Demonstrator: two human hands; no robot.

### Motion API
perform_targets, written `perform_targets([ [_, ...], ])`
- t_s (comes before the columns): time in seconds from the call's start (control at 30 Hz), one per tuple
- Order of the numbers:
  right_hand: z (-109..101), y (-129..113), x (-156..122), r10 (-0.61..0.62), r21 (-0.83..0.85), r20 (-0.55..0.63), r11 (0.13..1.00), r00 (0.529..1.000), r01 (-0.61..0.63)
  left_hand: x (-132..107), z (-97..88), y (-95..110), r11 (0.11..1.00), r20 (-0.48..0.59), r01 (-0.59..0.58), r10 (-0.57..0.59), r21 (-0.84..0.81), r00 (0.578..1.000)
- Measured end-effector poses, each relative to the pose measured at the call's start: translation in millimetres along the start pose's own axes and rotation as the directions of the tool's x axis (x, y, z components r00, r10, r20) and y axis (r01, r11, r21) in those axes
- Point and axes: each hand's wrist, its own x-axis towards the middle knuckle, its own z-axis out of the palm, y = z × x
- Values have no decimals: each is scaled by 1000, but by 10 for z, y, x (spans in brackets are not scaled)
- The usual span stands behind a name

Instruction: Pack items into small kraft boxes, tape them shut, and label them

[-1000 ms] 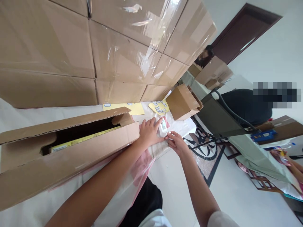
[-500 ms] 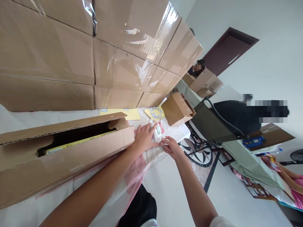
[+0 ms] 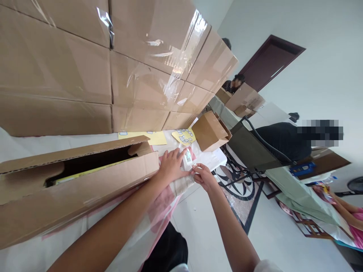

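Observation:
My left hand (image 3: 171, 165) lies flat on the white-covered table (image 3: 34, 141), its fingers stretched over a small white packet (image 3: 187, 158) at the table's edge. My right hand (image 3: 202, 175) pinches the near end of that packet with thumb and fingertips. A long open cardboard box (image 3: 82, 177) lies just left of my left hand, with a yellow strip showing inside it.
Stacked taped cartons (image 3: 113, 64) wall the back of the table. Yellow label sheets (image 3: 185, 136) and a small brown box (image 3: 210, 131) lie beyond my hands. A chair (image 3: 252, 151) and other people at a second table are to the right.
The view has shifted slightly; my hands stay on the small white packet, with the right fingers pinching it a little closer.

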Motion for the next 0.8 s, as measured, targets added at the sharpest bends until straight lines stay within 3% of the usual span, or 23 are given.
perform_targets([
  [0.8,-14,37,-6,19,-29,-19,999,1000,-19,34,-174,91,988,78,69,-59,-135,995],
])
